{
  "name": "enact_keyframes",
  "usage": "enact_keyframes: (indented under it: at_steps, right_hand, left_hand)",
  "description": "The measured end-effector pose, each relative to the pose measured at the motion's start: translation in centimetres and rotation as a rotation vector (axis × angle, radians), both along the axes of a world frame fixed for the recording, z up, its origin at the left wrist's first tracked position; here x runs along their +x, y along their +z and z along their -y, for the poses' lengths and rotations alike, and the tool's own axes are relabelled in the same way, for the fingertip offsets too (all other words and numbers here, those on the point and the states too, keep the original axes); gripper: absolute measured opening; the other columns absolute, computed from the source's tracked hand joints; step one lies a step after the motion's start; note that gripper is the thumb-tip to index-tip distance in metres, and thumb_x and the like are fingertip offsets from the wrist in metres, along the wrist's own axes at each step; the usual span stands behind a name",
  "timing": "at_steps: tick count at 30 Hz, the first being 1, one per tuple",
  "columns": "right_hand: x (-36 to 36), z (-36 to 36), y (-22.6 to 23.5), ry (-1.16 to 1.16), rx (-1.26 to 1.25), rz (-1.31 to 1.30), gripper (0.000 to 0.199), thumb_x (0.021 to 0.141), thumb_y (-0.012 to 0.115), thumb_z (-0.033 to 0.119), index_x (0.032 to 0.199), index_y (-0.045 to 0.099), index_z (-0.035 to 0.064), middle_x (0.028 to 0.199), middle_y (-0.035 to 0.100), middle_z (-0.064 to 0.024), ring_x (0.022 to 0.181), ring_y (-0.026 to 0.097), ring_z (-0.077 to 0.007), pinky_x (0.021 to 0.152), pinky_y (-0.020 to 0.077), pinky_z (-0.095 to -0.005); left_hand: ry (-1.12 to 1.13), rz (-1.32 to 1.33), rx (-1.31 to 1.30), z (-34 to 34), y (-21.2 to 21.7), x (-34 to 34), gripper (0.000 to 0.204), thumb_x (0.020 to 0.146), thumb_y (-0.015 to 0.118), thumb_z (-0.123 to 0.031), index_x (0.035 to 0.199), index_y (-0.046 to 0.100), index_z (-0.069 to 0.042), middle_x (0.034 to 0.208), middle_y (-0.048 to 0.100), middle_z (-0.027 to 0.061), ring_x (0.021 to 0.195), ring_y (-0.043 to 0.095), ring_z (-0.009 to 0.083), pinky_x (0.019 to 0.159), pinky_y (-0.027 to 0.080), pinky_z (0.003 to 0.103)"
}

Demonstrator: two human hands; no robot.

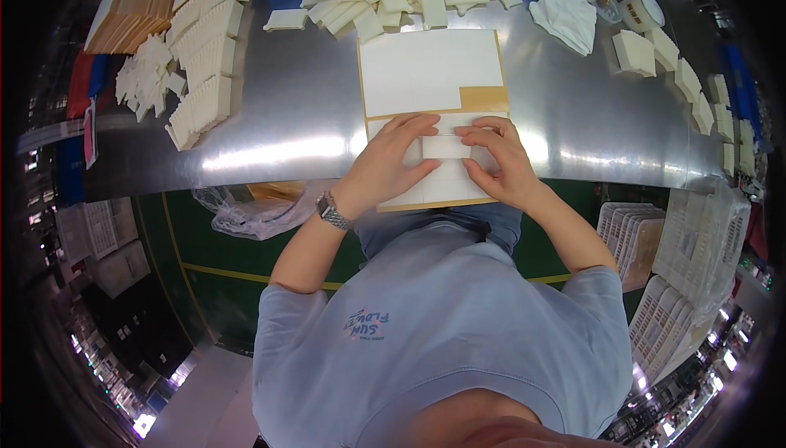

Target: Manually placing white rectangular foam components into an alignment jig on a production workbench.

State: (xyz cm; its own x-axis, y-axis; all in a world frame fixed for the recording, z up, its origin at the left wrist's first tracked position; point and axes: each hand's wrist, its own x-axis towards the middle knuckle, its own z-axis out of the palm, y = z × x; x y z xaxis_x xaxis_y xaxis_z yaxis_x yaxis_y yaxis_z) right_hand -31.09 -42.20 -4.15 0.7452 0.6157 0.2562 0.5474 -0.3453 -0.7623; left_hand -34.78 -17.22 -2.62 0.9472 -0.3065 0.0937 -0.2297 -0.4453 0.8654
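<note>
Block, white, sits over the brown-edged white sheet between left hand and right hand, fingertips about its ends; whether they grasp it, I cannot tell. Probably light, stiff: best held endwise.

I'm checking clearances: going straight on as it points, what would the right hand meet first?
Most likely the small white piece, lying just ahead of the right hand; depth is unclear, so the two may be touching.

Metal worktable, glare streaks on its top, green floor with yellow lines below the worktable's near edge, bright lights well apart from it.
</note>
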Motion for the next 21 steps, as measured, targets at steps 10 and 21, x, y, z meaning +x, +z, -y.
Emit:
enact_keyframes:
  at_steps: [10,21]
  right_hand:
    - [1.5,1.8,0.6,0.114,-0.059,-0.069,0.056,0.080,0.081,0.006,0.132,0.061,0.0055,0.135,0.063,-0.0082,0.127,0.052,-0.0334,0.107,0.0456,-0.0428]
    - [1.3,1.1,0.1,0.050,-0.064,0.066,0.042,0.081,0.080,0.008,0.121,0.066,0.0052,0.134,0.062,-0.0110,0.124,0.053,-0.0346,0.104,0.0466,-0.0428]
  left_hand:
    - [-0.036,0.059,0.034,-0.5,-0.8,0.0,0.053,0.084,0.079,-0.005,0.133,0.058,-0.004,0.127,0.063,0.0141,0.114,0.067,0.0262,0.098,0.053,0.036]
    - [-0.068,0.148,0.096,-0.5,-0.9,0.4,0.048,0.085,0.078,-0.010,0.131,0.063,-0.008,0.127,0.065,0.0121,0.126,0.057,0.0308,0.102,0.051,0.041]
